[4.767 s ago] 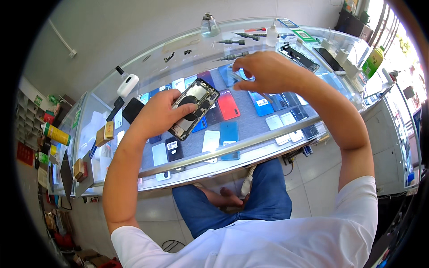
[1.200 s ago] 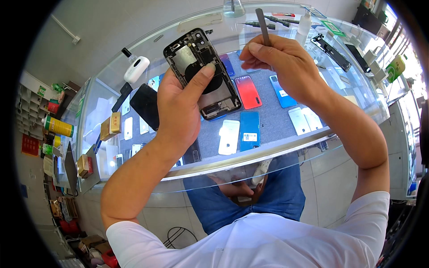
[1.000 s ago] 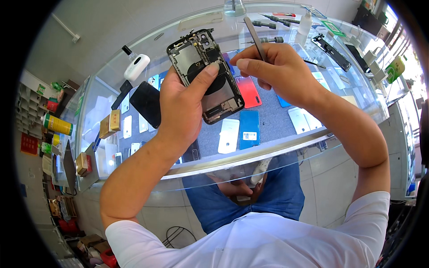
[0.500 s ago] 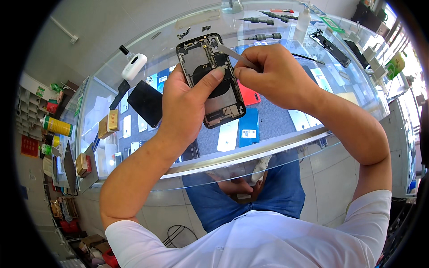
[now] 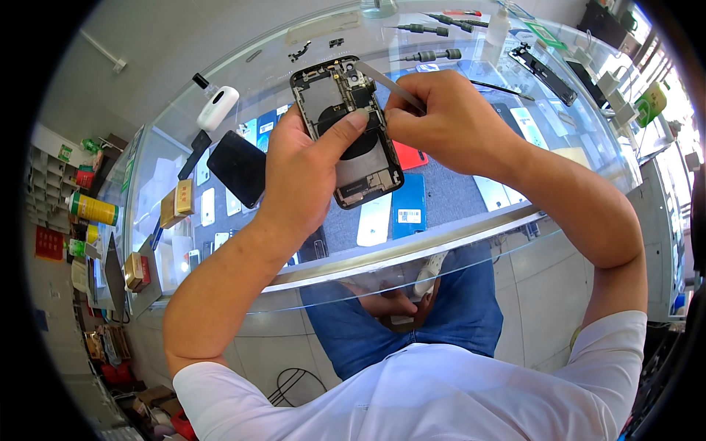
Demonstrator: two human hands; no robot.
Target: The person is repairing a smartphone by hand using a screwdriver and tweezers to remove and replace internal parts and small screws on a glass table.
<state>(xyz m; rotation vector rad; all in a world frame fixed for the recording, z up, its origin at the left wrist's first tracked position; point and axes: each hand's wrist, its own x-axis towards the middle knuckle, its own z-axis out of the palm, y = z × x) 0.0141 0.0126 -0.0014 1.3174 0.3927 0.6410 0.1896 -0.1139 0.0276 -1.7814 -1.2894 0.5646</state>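
An opened smartphone body (image 5: pixel 368 165), its inner parts bare, is gripped in my left hand (image 5: pixel 309 158). The left thumb presses on the parts near its middle, and the fingers curl round its left edge. A thin, flat metal pry tool (image 5: pixel 388 82) is pinched in my right hand (image 5: pixel 448 117). The tool's tip meets the phone's upper right corner, beside the camera openings; whether it is wedged under a part I cannot tell. Small loose phone parts (image 5: pixel 299 51) lie just beyond the phone's top edge.
Under me is a glass display counter (image 5: pixel 412 253) with several phones inside. On the left are a dark phone screen (image 5: pixel 237 169), a white rounded device (image 5: pixel 218 108) and small boxes (image 5: pixel 176 204). Screwdrivers (image 5: pixel 434 56), a clear bottle (image 5: pixel 498 29) and a removed phone part (image 5: pixel 544 77) lie at the far right.
The tool's tip has shifted slightly up and left along the phone's upper right corner, and my right hand has tilted a little. My left hand keeps its hold.
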